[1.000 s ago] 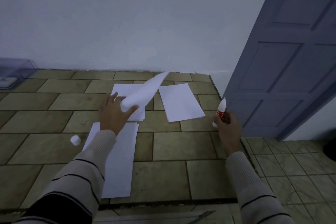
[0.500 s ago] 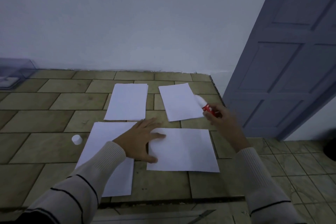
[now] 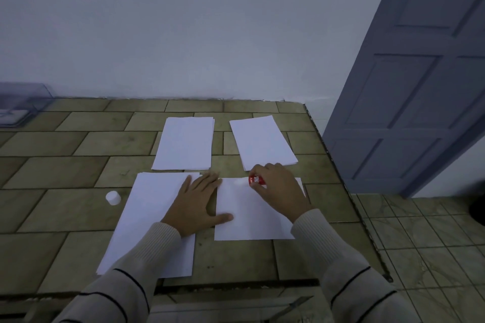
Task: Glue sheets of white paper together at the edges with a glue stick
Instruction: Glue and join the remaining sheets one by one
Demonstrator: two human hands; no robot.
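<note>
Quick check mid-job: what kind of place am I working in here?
Probably a plain indoor room, perhaps domestic: a tiled counter against a bare white wall, a grey-blue panelled door beside it, tiled floor below.

— What does the person wear?
— A cream knit jumper. The left sleeve and right sleeve each carry thin dark stripes, set well apart.
— And the cuffs?
— Ribbed and plain, ending at the wrists of the bare left hand and right hand.
</note>
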